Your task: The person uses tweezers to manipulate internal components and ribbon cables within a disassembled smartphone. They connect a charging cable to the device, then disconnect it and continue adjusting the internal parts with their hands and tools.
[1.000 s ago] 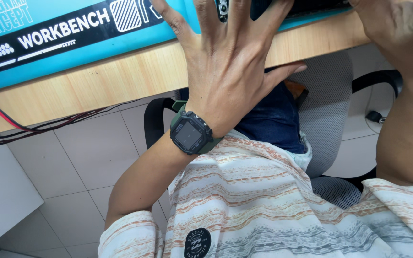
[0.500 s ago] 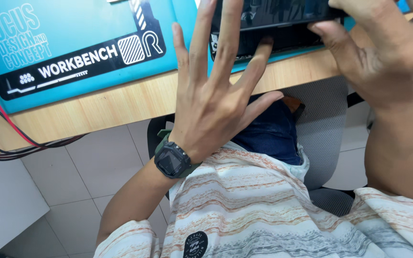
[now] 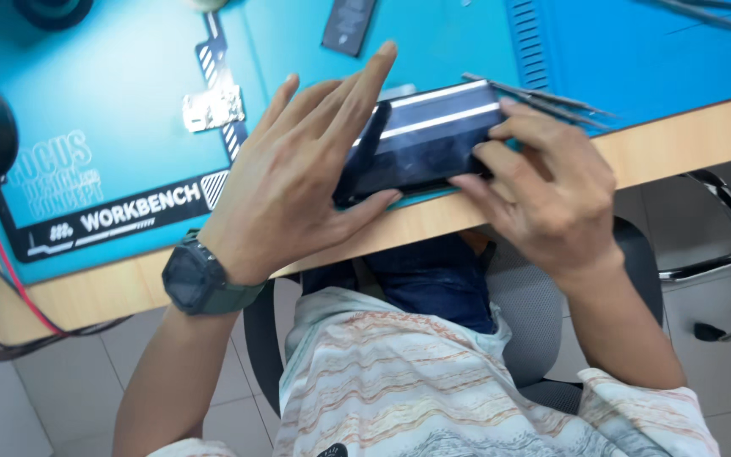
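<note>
Fingers of the right hand [image 3: 543, 199] grip the dark phone [image 3: 423, 145] at the bench [image 3: 678, 144] edge — on the teal mat [image 3: 112, 110]. Left hand [image 3: 298, 182] is spread wide, thumb touching the phone's near edge, tweezers [image 3: 535, 97] just beside.

A single head-worn camera looked steeply down, close over the front edge of the wooden workbench [image 3: 678, 144]. The teal work mat [image 3: 129, 127] on that bench filled the upper part of the frame. Below the bench edge the view took in the person's lap, an office chair [image 3: 543, 305] and the tiled floor [image 3: 27, 398]. No second view overlapped it.
</note>
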